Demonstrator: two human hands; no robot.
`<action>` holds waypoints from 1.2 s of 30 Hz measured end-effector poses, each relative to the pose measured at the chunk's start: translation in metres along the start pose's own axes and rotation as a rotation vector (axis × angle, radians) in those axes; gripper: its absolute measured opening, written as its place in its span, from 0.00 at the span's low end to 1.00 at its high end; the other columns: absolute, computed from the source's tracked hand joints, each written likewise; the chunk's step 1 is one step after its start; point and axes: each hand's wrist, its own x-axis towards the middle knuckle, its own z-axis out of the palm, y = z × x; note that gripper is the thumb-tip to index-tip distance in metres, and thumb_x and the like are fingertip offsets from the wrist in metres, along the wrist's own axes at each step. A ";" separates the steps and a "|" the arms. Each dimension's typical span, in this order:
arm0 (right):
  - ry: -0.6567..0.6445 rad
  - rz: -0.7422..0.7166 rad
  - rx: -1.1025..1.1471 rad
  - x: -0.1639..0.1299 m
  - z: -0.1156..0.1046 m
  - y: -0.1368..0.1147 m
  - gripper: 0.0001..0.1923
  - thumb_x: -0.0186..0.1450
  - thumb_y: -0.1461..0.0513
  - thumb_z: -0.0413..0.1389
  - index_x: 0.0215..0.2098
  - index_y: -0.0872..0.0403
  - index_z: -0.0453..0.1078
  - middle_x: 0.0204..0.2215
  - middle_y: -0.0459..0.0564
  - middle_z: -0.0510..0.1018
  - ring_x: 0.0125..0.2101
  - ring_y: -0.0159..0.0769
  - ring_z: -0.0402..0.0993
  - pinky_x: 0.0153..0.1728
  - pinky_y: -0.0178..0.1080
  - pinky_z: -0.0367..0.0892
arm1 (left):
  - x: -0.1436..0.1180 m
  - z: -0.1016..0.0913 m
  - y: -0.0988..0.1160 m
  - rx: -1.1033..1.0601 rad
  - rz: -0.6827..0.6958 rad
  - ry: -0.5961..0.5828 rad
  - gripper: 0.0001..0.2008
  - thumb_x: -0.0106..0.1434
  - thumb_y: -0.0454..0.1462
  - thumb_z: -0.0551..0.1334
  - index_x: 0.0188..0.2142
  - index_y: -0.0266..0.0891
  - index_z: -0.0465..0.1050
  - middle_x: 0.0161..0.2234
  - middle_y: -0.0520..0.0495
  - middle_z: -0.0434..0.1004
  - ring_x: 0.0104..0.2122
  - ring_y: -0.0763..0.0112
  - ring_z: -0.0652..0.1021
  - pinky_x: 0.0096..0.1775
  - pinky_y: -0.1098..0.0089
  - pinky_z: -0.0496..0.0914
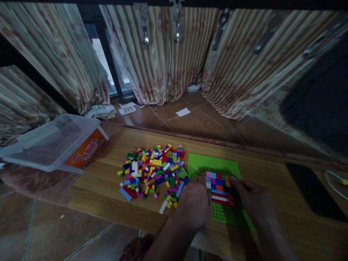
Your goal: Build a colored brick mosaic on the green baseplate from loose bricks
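Note:
A flat block of joined toy bricks point(219, 187), in rows of many colours with white and red strips at its near end, sits over the green studded baseplate point(214, 162). My left hand point(195, 203) is closed at the left edge of the block, its fingertips mostly hidden behind the knuckles. At the opposite edge my right hand point(254, 199) is curled, with fingers against the block's upper right corner. Both hands hold the block between them. Whether it is pressed onto the studs or slightly raised, I cannot tell.
Left of the baseplate, a pile of loose toy bricks point(152, 170) spreads over the wooden table point(103, 192). A clear plastic bin point(57, 145) with an orange label stands at the table's left end. On the right lie a dark flat panel point(315, 190) and a white cable point(335, 186).

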 end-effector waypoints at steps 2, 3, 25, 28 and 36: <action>-0.003 0.020 0.011 0.003 -0.001 0.005 0.25 0.58 0.44 0.54 0.31 0.55 0.80 0.24 0.53 0.82 0.28 0.48 0.79 0.27 0.41 0.67 | 0.000 0.001 -0.001 0.001 -0.001 0.003 0.20 0.63 0.33 0.53 0.54 0.32 0.68 0.48 0.37 0.75 0.48 0.56 0.75 0.52 0.60 0.69; 0.002 0.031 0.036 0.005 -0.002 0.008 0.26 0.59 0.44 0.52 0.32 0.56 0.80 0.25 0.54 0.82 0.29 0.48 0.79 0.28 0.41 0.68 | 0.000 0.001 -0.001 -0.001 0.001 0.005 0.20 0.63 0.33 0.53 0.53 0.32 0.68 0.47 0.37 0.75 0.48 0.56 0.76 0.52 0.60 0.70; -0.104 -0.400 -0.098 0.004 0.017 0.015 0.25 0.61 0.43 0.51 0.46 0.49 0.75 0.45 0.52 0.79 0.41 0.46 0.77 0.44 0.48 0.72 | -0.001 0.007 0.001 0.053 0.026 0.006 0.24 0.63 0.34 0.52 0.58 0.29 0.64 0.47 0.35 0.75 0.45 0.53 0.77 0.49 0.57 0.73; -0.112 -0.381 -0.109 0.007 0.015 0.018 0.25 0.60 0.42 0.52 0.45 0.48 0.76 0.43 0.51 0.80 0.39 0.46 0.78 0.42 0.47 0.73 | -0.002 0.008 0.001 0.051 0.044 0.022 0.25 0.62 0.34 0.53 0.58 0.28 0.63 0.46 0.35 0.76 0.44 0.53 0.77 0.48 0.58 0.73; -0.108 -0.301 -0.139 0.011 0.010 0.016 0.27 0.58 0.40 0.52 0.43 0.47 0.76 0.40 0.51 0.81 0.36 0.48 0.79 0.38 0.48 0.74 | -0.003 0.003 -0.006 0.029 0.064 0.056 0.21 0.63 0.36 0.52 0.54 0.29 0.67 0.45 0.34 0.76 0.45 0.52 0.77 0.47 0.56 0.73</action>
